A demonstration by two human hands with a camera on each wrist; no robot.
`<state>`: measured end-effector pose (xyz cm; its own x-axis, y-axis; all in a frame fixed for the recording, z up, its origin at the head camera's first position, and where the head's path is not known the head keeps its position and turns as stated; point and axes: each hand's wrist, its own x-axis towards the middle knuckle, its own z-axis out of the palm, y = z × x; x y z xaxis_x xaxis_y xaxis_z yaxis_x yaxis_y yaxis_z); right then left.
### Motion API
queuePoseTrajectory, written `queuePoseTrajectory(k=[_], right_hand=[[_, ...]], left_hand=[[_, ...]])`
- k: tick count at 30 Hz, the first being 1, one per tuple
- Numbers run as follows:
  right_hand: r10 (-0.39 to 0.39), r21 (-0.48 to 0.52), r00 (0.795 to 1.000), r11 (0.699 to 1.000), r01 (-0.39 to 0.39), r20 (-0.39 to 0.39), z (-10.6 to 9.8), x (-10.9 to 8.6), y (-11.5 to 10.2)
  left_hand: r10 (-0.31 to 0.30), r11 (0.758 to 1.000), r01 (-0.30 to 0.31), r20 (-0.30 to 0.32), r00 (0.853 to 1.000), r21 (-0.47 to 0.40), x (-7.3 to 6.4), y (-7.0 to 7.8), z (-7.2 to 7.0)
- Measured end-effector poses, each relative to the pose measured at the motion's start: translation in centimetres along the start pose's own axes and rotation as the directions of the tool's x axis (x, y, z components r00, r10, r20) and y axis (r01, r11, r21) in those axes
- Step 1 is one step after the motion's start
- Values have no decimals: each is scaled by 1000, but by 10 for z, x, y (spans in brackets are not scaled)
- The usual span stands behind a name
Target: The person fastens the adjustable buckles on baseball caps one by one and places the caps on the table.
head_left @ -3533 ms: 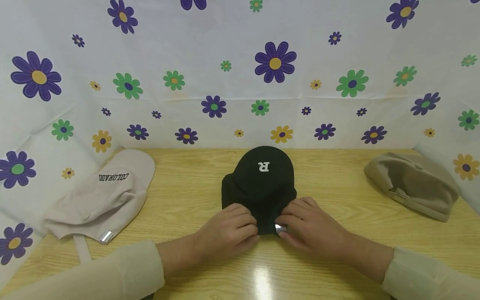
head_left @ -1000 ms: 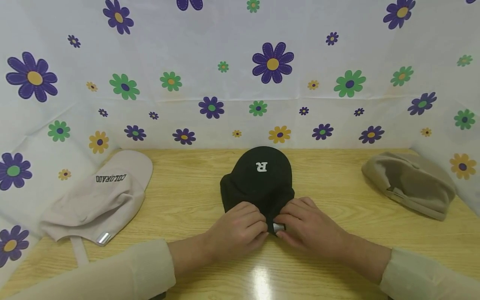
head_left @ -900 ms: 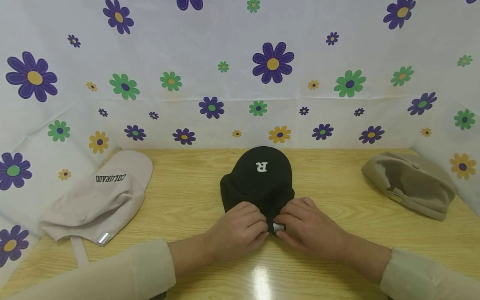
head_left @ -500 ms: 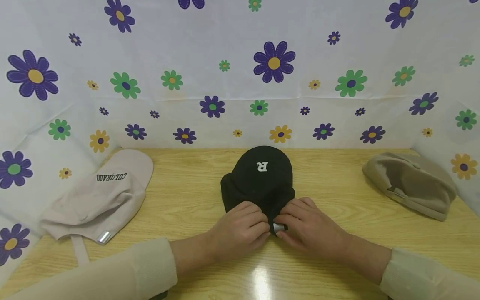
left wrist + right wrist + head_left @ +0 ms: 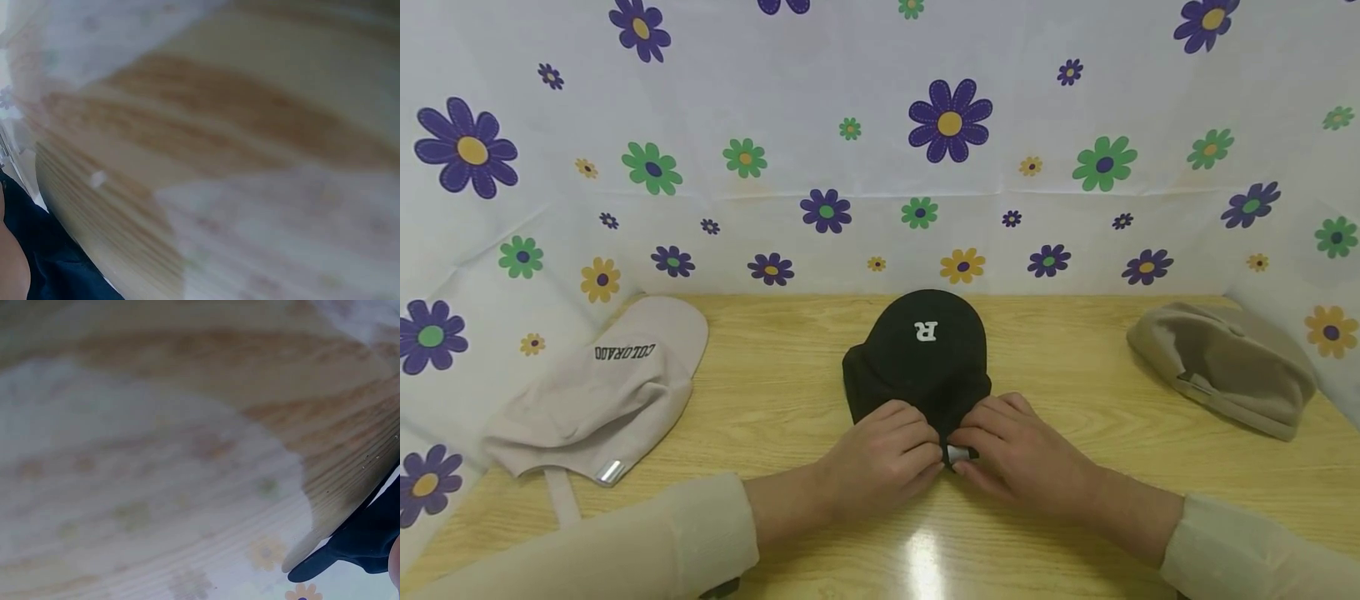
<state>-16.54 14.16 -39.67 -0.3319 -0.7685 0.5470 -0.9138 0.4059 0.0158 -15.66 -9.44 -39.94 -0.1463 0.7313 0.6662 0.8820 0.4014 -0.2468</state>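
A black cap [image 5: 925, 358] with a white letter R lies on the table, brim away from me. My left hand [image 5: 880, 450] pinches the cap's near edge, just left of a silver buckle [image 5: 958, 454]. From the other side my right hand [image 5: 1022, 458] grips the strap by that buckle, and a short dark strap end pokes out to the buckle's right. The two hands nearly meet. In the left wrist view, dark cap fabric [image 5: 56, 262] shows at the lower left; in the right wrist view, the cap's brim [image 5: 319, 562] shows at the lower right.
A pale cap [image 5: 602, 383] lettered COLORADO lies at the left, its strap hanging loose beside my left sleeve [image 5: 685, 525]. At the right lies a brown cap [image 5: 1232, 358]. Behind the wooden table [image 5: 775, 358] stands a white flowered cloth [image 5: 850, 83].
My left hand has moved right, closer to the buckle and the right hand. The cap's near edge has drawn narrower, and a dark strap end now shows past the buckle.
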Motion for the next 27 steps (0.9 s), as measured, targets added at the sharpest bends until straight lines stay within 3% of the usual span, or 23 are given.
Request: queuePoseTrajectory(k=[8, 15, 27], right_hand=[[18, -20, 1000, 1000, -18, 17, -1, -1, 0], [78, -52, 995, 996, -74, 68, -6, -2, -1], [64, -93, 997, 994, -60, 36, -5, -1, 0]], left_hand=[[-1, 1000, 1, 0, 1000, 24, 1, 1, -2], [-13, 999, 12, 4, 1000, 35, 0, 1, -1], [-24, 999, 24, -6, 1000, 41, -2, -1, -2]])
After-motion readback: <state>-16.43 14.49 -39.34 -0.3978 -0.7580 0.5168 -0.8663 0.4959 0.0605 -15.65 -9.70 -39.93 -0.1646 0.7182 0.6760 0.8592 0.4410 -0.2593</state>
